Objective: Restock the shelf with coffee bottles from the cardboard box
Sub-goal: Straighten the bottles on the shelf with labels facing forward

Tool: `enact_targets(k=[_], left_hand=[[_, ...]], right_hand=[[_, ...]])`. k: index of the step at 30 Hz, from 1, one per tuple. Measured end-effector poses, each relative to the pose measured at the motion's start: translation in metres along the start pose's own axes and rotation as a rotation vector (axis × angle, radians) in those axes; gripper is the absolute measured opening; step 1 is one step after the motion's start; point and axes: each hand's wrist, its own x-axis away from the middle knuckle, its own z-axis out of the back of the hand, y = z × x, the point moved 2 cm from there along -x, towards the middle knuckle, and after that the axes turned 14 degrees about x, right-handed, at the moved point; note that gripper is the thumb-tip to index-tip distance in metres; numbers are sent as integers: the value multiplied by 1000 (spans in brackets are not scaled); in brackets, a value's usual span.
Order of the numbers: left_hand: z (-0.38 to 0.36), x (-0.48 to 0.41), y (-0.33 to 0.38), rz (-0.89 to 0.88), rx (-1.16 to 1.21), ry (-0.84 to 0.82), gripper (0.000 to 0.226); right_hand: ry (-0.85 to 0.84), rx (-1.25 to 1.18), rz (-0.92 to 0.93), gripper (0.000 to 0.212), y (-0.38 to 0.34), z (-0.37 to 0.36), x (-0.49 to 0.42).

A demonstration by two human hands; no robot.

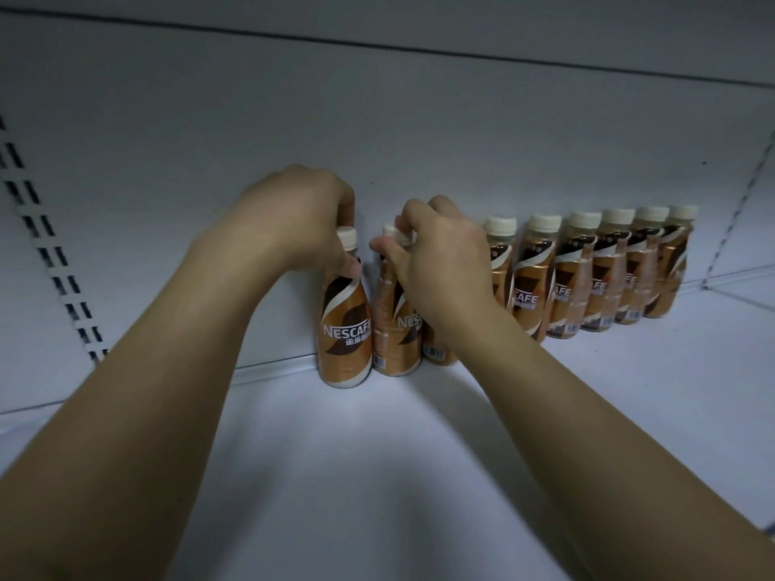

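1. Nine coffee bottles stood upright in a row at the back of the white shelf (pixel 377 454), against the rear wall (pixel 377 119).
2. Left hand (pixel 293 220) gripped the leftmost bottle (pixel 346 329) at neck, just under its cream cap; fingers closed on it.
3. Right hand (pixel 440 262) pinched the second bottle (pixel 394 329) at cap/neck, fingers closed on it.
4. Third bottle (pixel 438 350) mostly hidden behind the right wrist.
5. Six more bottles (pixel 604 278) ran to the right, touching or nearly so.
6. Slotted upright (pixel 54 262) at shelf's left side.
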Motion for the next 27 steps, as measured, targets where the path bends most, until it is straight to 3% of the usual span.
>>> enact_targets(k=[5,11,19,22,27], left_hand=[[0,1,-1,32,-11,-28,47],[0,5,10,12,-73,-42,55],[-36,-4,44,-127,-143,189,54],[-39,-5,43,-122,-51,197,46],[-38,-3,40,-108,60,168,44]], right_hand=[[-13,22,3,27,-5,-1,1],[-104,-117,-32,33,31,26,-22],[-117,-110,-91,29,83,26,-32],[-111,-67,-8,31,90,18,-16],[-158,-103,-68,37,109,16,-13]])
